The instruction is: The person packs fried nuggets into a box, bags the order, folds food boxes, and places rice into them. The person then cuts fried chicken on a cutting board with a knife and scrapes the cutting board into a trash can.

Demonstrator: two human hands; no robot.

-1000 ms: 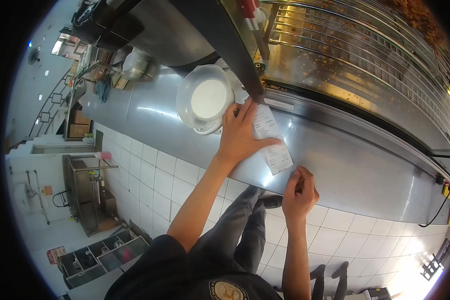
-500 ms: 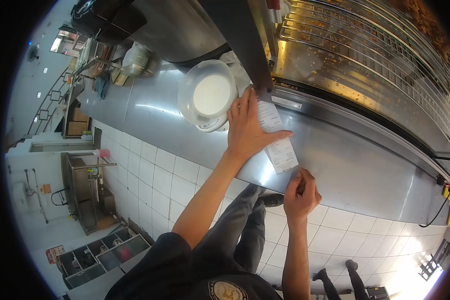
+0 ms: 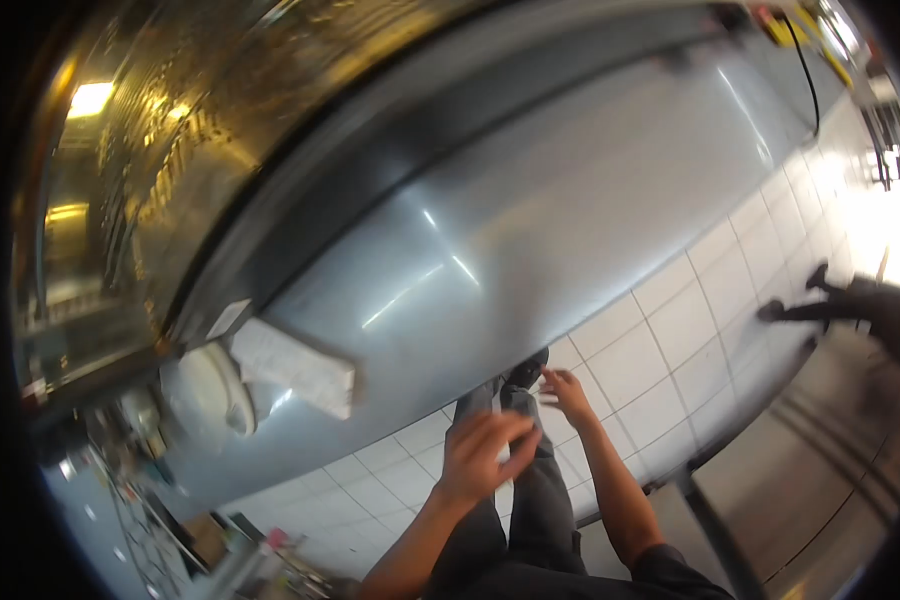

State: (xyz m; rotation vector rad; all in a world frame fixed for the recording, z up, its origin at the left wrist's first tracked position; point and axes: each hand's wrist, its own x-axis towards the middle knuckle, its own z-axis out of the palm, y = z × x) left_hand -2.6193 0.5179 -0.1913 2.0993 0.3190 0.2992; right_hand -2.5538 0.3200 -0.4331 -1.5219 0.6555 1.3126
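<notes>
My left hand [image 3: 485, 455] is off the counter, above my legs, blurred, with its fingers apart and nothing visible in it. To its right, my right hand [image 3: 567, 393] hangs in the air past the counter's edge, its fingers loosely spread and empty. The printed paper slip [image 3: 295, 368] lies on the metal counter [image 3: 570, 200], untouched by either hand. Just left of the slip stands the pale round container [image 3: 202, 395], smeared by motion.
A lit glass display case [image 3: 170, 150] with racks borders the counter at the upper left. Another person [image 3: 875, 315] in dark clothes is at the right edge. A second metal surface [image 3: 820, 450] lies at the lower right. A black cable [image 3: 805, 75] hangs at the upper right.
The view has swung to the right. My left hand has let go of the paper slip and drawn back from the counter. My right hand has moved off the counter's edge and its fingers have opened.
</notes>
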